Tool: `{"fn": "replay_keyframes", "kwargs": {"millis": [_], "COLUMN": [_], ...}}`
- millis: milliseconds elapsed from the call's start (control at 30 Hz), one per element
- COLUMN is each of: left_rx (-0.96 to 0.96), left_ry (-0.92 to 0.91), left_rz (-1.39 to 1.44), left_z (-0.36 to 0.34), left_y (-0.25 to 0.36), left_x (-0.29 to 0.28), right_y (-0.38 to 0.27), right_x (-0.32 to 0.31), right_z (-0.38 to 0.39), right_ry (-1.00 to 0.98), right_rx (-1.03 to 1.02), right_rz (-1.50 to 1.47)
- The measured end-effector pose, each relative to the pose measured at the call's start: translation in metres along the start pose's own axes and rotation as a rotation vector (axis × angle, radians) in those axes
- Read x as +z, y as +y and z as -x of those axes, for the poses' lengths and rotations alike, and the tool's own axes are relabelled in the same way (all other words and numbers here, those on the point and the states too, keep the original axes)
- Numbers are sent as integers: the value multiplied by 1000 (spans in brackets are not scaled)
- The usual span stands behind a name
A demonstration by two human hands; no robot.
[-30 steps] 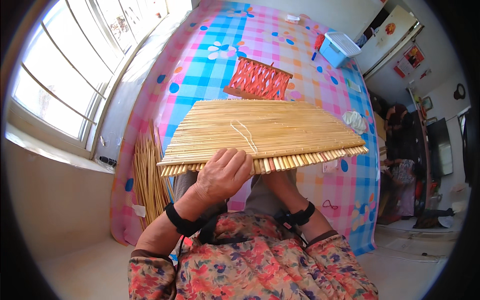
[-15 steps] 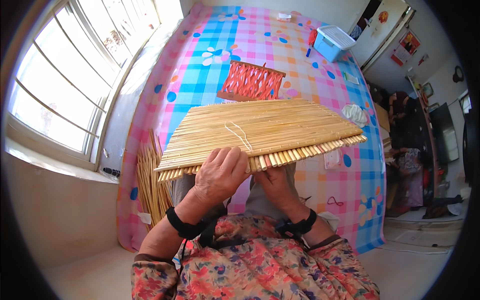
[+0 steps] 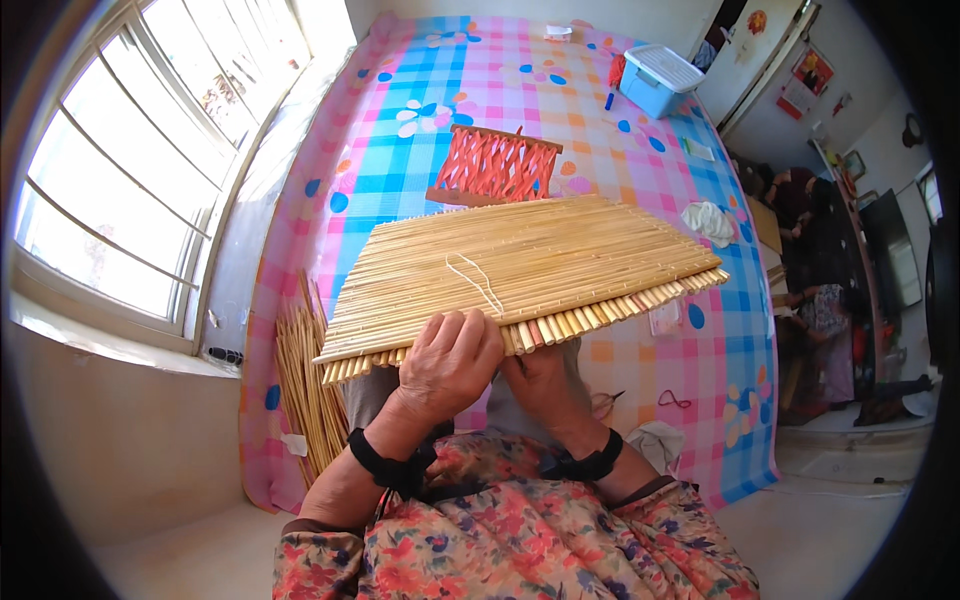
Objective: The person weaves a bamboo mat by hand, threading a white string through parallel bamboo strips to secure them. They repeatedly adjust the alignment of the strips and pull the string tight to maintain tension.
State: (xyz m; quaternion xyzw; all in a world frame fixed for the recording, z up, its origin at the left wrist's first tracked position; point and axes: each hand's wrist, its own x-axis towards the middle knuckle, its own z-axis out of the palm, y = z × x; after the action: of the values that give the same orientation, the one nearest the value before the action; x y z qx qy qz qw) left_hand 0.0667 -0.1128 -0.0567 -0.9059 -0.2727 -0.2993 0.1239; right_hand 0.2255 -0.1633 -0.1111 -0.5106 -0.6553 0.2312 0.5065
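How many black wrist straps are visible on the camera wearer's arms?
2: the left strap circles the wrist behind the left hand; the right strap circles the wrist behind the right hand.

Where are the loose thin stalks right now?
In the head view, the loose stalks lie at lower left on the checked sheet, left of the left hand and the stitched stalk mat, near the window wall.

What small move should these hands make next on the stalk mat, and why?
Probably the right hand should come up from beneath the near edge of the stalk mat and gather the white cord loop: it lies loose across the top, while the left hand is curled over that same edge and could steady it.
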Motion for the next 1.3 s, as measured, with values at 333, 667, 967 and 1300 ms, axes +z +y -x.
{"fn": "replay_keyframes", "kwargs": {"millis": [333,667,967,1300], "left_rx": [16,-280,-197,-174], "left_ry": [40,95,54,-23], "left_rz": [-37,-83,34,82], "left_z": [-1,-40,-45,-18], "left_y": [11,-35,-6,22], "left_x": [10,6,6,13], "right_y": [8,-8,83,41], "right_x": [1,-75,-181,-128], "right_z": [14,-17,143,50], "right_ry": [42,90,-711,-195], "right_rx": [77,4,291,370], "right_rz": [-5,85,839,303]}}
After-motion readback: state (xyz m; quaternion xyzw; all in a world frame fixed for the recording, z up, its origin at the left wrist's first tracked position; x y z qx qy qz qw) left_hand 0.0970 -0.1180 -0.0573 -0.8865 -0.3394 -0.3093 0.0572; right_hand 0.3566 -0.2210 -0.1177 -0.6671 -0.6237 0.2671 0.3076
